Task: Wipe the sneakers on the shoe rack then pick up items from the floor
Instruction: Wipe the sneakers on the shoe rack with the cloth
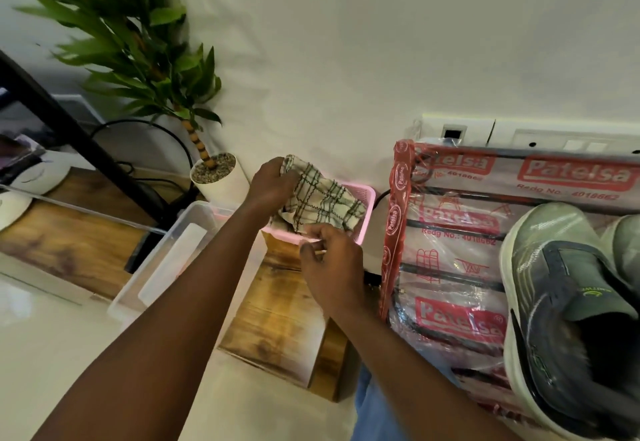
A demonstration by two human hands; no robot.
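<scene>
Sneakers [568, 309] are sitting on the shoe rack [460, 218], which is wrapped in printed plastic and stands just right of the pink basket [369, 194]. Both hands are at that basket with a checked cloth [322, 201], bunched up and lying half in the basket, half draped over its rim. Left hand [273, 182] is at the basket's far left corner, fingers curled tight around the cloth's top end. Right hand [332, 264] is at the basket's near rim, fingers bent in, pinching the cloth's lower edge as far as I can make out. A white plant pot [221, 177] stands just left of the basket, and a clear plastic box [166, 267] sits nearer, to the basket's left.
</scene>
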